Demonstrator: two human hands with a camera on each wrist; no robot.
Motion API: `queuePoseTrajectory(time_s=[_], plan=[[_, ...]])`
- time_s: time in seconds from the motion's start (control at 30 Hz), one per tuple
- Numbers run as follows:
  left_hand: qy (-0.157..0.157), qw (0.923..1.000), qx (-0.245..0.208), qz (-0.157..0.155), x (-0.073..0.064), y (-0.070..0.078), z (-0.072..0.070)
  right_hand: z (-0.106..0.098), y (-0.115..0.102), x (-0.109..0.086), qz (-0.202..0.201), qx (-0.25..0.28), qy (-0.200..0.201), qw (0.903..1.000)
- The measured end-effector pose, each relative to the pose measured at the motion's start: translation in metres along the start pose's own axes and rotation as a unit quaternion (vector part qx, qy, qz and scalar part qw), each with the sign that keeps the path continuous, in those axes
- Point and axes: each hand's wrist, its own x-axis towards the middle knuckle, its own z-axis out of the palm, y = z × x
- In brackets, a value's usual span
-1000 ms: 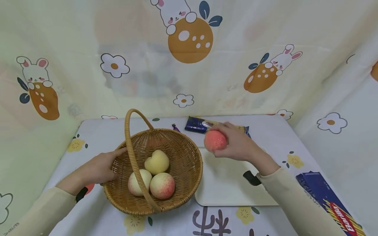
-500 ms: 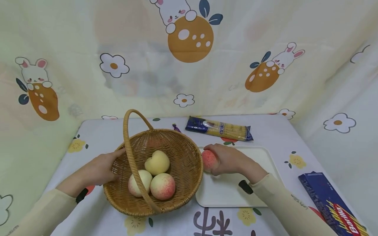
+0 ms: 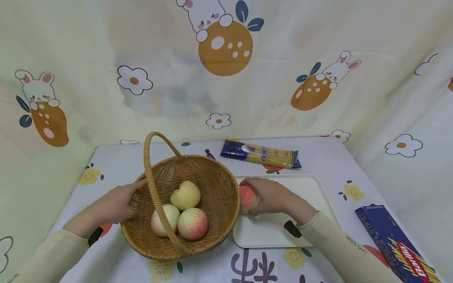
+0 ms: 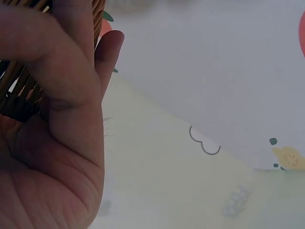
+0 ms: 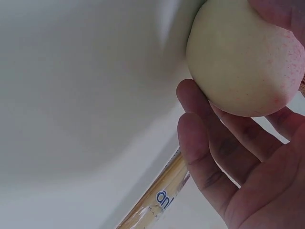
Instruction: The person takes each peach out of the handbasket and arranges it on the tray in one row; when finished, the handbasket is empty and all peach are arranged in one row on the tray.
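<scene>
My left hand (image 3: 115,206) grips the left rim of a brown wicker basket (image 3: 221,192), its thumb and fingers curled there. Inside the basket, beneath its arched handle (image 3: 155,192), lie a yellow heart-shaped peach (image 3: 185,195) and two round peaches, one pale (image 3: 165,220) and one blushed red (image 3: 192,223). My right hand (image 3: 270,196) holds another peach (image 3: 248,198) low over the left side of a white tray (image 3: 262,234), right beside the basket. In the right wrist view this peach (image 5: 238,62) shows a pale side with pink speckles, with fingers around it.
Behind the tray lies a blue and yellow spaghetti packet (image 3: 262,154). A small purple wrapped candy (image 3: 209,153) is behind the basket. At the right front stands a blue Barilla pasta box (image 3: 393,239). A patterned curtain (image 3: 170,106) closes off the back.
My right hand has brought the peach down from above the tray's far edge to its left side, against the basket's right. The left hand has stayed on the rim.
</scene>
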Motion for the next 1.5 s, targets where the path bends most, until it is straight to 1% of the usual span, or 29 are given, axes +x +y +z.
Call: queuePoseTrajectory(time_s=[0.13,0.23,0.33,0.4,0.43,0.47,0.53,0.57,0.63,0.67,0.7,0.77,0.83,0.93,1.0,1.07,1.17,1.23,1.37,1.5], plan=[[0.007,1.0,0.004,0.005,-0.001,-0.004,0.002,0.0,0.0,-0.001,0.002,-0.006,-0.009,0.9999],[0.007,0.9999,0.001,0.008,-0.001,-0.005,0.003,-0.003,-0.001,-0.001,0.02,-0.003,-0.031,0.9993],[0.008,1.0,-0.001,0.006,-0.001,-0.006,0.003,-0.012,-0.005,-0.003,0.046,0.001,-0.058,0.9973],[0.009,0.9999,0.0,0.007,-0.002,-0.006,0.003,-0.023,-0.01,-0.005,0.046,-0.003,-0.063,0.9969],[0.01,0.9999,0.001,0.008,-0.002,-0.006,0.002,-0.029,-0.014,-0.005,0.04,-0.01,-0.056,0.9976],[0.011,0.9999,0.003,0.009,-0.003,-0.007,0.002,-0.036,-0.019,-0.005,0.028,-0.018,-0.04,0.9986],[0.012,0.9998,0.006,0.012,-0.004,-0.008,0.001,-0.046,-0.032,-0.003,-0.001,-0.031,0.009,0.9995],[0.012,0.9998,0.007,0.013,-0.004,-0.008,0.0,-0.049,-0.04,-0.001,-0.021,-0.036,0.04,0.9983],[0.014,0.9997,0.011,0.015,-0.005,-0.009,-0.001,-0.051,-0.059,0.005,-0.062,-0.04,0.092,0.993],[0.015,0.9997,0.011,0.016,-0.005,-0.01,-0.001,-0.05,-0.069,0.008,-0.083,-0.042,0.108,0.9898],[0.016,0.9997,0.011,0.016,-0.005,-0.01,-0.001,-0.048,-0.079,0.01,-0.101,-0.044,0.112,0.9876],[0.015,0.9998,0.008,0.013,-0.006,-0.009,-0.001,-0.039,-0.098,0.016,-0.134,-0.058,0.094,0.9849],[0.013,0.9999,0.004,0.009,-0.007,-0.008,-0.001,-0.028,-0.113,0.02,-0.147,-0.075,0.05,0.985],[0.01,0.9999,-0.003,0.004,-0.007,-0.008,0.0,-0.011,-0.129,0.026,-0.133,-0.11,-0.012,0.9849],[0.009,0.9999,-0.005,0.002,-0.008,-0.008,0.0,-0.001,-0.136,0.03,-0.119,-0.128,-0.039,0.9838],[0.009,0.9999,-0.008,0.0,-0.009,-0.008,0.0,0.006,-0.141,0.036,-0.107,-0.141,-0.057,0.9826],[0.009,0.9999,-0.012,-0.003,-0.011,-0.009,0.0,0.015,-0.147,0.042,-0.095,-0.143,-0.072,0.9825],[0.009,0.9999,-0.013,-0.004,-0.011,-0.009,0.0,0.02,-0.149,0.044,-0.089,-0.134,-0.077,0.984],[0.015,0.9999,-0.004,0.002,-0.011,-0.009,0.0,0.028,-0.153,0.046,-0.087,-0.114,-0.074,0.987],[0.022,0.9997,0.008,0.011,-0.011,-0.01,0.0,0.032,-0.155,0.048,-0.085,-0.1,-0.07,0.9889]])
